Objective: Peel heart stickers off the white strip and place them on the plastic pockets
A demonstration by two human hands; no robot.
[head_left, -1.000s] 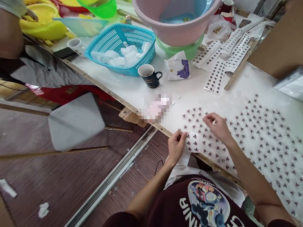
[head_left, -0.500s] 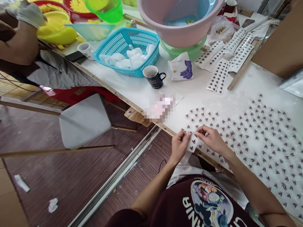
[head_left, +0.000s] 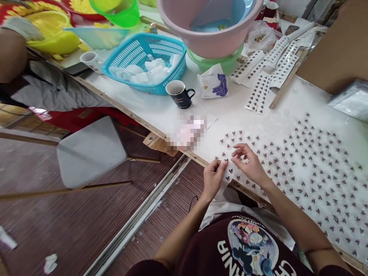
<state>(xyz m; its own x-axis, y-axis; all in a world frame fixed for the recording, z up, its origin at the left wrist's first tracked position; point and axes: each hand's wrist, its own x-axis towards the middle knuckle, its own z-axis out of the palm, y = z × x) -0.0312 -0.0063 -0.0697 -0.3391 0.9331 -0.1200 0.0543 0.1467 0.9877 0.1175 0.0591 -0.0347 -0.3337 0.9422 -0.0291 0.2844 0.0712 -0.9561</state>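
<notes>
My left hand (head_left: 213, 178) pinches a white sticker strip (head_left: 227, 179) at the near edge of the white table (head_left: 161, 103); the strip hangs down toward my lap. My right hand (head_left: 249, 164) is just right of it, thumb and forefinger pinched on a small dark sticker at the top of the strip. Rows of small clear domes with dark stickers (head_left: 313, 168) cover the table to the right of my hands.
Further back stand a black mug (head_left: 178, 93), a teal basket (head_left: 143, 61) of white pieces, a pink basin (head_left: 212, 23), a white packet (head_left: 212, 82) and more sticker strips (head_left: 260, 82). Another person's arm (head_left: 13, 51) is at far left. A grey stool (head_left: 90, 150) stands below.
My right hand came back from the rows of domes to the strip in my left hand and now pinches at its top. My left hand has kept hold of the strip.
</notes>
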